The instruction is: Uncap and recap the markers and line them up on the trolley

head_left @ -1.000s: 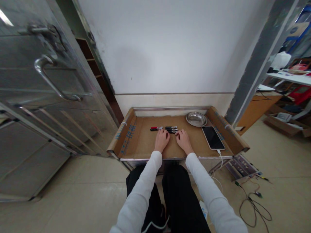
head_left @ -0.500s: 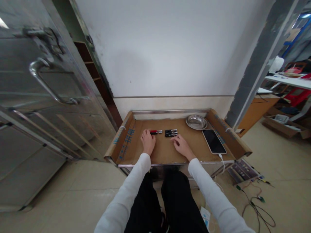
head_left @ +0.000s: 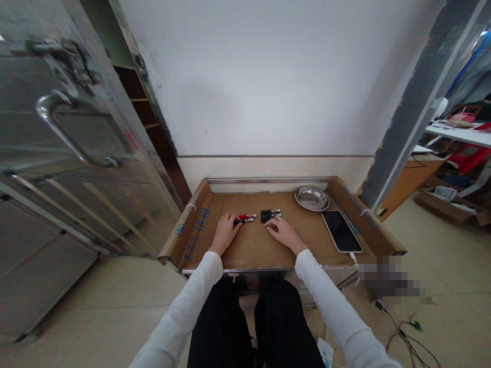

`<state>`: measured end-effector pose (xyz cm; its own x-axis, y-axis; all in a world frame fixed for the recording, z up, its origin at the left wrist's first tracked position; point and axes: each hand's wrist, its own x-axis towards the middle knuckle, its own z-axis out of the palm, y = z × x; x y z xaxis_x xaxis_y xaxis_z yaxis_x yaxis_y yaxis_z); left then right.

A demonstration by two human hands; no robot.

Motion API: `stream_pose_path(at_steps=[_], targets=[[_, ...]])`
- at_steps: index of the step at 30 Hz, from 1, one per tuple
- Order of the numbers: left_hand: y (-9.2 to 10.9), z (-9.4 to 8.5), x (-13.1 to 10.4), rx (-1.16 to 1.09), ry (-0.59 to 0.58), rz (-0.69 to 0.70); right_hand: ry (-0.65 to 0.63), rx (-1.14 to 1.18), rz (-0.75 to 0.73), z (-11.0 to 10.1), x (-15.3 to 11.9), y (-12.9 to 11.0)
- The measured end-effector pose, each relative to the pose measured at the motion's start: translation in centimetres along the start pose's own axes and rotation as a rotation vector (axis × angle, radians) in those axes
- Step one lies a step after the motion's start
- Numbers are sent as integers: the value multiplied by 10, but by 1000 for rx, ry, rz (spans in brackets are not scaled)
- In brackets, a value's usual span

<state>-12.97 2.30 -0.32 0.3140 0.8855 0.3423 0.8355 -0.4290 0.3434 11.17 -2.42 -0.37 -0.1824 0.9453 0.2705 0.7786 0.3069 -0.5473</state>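
My left hand (head_left: 226,231) is at the left middle of the cardboard-lined table (head_left: 257,250). Its fingers close on the left end of a black lighter (head_left: 246,221) with a silvery tip. Just behind that one lies a red lighter (head_left: 247,216), partly covered by my fingers. Right of them, several black lighters (head_left: 268,213) lie side by side in a small row. My right hand (head_left: 284,232) rests at the near side of this row, fingers loosely bent and apart, touching or almost touching the nearest lighter.
A round metal dish (head_left: 312,198) stands at the back right. In front of it a phone (head_left: 341,231) lies plugged into a white cable (head_left: 353,258). Raised cardboard sides edge the table, and a white wall (head_left: 268,76) rises behind. A metal door (head_left: 69,128) is on the left.
My left hand has shifted left and nearer, and a black lighter now shows in front of the red one. My right hand stays beside the black row. The view has tilted slightly.
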Motion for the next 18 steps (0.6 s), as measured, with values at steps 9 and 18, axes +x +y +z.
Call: stream_pose_path(at_steps=[9,18], targets=[[20,-3,-19,-329,62,-47,154,194,-36,5,3,7],[91,-6,6,-639,2,136,184,1271,460,-10,-6,-5]])
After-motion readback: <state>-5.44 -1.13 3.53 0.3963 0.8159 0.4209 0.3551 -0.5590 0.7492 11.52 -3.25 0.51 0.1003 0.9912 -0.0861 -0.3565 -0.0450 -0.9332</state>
